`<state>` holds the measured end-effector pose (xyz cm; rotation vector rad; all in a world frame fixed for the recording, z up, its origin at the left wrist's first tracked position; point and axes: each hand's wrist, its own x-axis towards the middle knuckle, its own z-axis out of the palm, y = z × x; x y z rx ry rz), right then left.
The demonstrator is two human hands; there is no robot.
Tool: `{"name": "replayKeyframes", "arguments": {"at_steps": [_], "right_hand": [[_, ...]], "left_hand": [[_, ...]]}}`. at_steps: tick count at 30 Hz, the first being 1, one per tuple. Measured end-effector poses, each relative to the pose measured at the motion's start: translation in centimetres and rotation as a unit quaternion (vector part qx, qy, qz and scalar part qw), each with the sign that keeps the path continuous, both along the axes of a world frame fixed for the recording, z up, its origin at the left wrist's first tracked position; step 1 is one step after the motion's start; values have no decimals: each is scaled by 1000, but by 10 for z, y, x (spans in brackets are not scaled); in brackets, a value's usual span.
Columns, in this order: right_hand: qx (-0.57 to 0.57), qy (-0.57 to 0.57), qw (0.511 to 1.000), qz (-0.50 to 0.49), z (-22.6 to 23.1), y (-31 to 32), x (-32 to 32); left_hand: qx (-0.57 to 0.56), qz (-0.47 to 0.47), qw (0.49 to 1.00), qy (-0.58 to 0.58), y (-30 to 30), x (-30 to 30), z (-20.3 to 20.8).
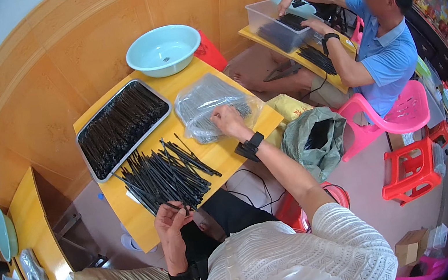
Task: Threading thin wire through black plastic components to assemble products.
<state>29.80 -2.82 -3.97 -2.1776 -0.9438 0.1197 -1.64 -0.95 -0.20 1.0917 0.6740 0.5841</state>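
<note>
While the left hand [171,221] pinches a black strip [173,206], right hand [229,121] on clear bag [193,105], grip unclear — yellow table [141,226]; panelled wall [96,37].

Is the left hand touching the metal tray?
Apart: the head view shows black strips lying between the left hand and the metal tray.

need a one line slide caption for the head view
Left hand pinching a black strip by the pile, right hand at a clear bag, filled metal tray alongside.
</note>
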Motion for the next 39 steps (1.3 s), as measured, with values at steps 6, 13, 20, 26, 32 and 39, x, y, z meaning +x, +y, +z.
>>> {"name": "replayKeyframes", "arguments": {"at_steps": [6, 13, 20, 26, 32, 39], "right_hand": [[31, 55, 998, 2, 6, -3, -5], [31, 197, 980, 30, 10, -5, -4], [9, 96, 995, 17, -3, 0, 3], [62, 186, 980, 35, 7, -6, 4], [119, 297, 946, 58, 0, -6, 10], [66, 453, 888, 52, 18, -19, 20]], "left_hand": [[5, 9, 1000, 8, -2, -2, -6], [3, 12, 1000, -9, -1, 1, -3], [8, 8, 1000, -5, -2, -1, -2], [3, 10, 1000, -3, -1, -5, -6], [-4, 19, 1000, 10, -5, -2, 1], [11, 6, 1000, -2, -3, -6, -4]]}}
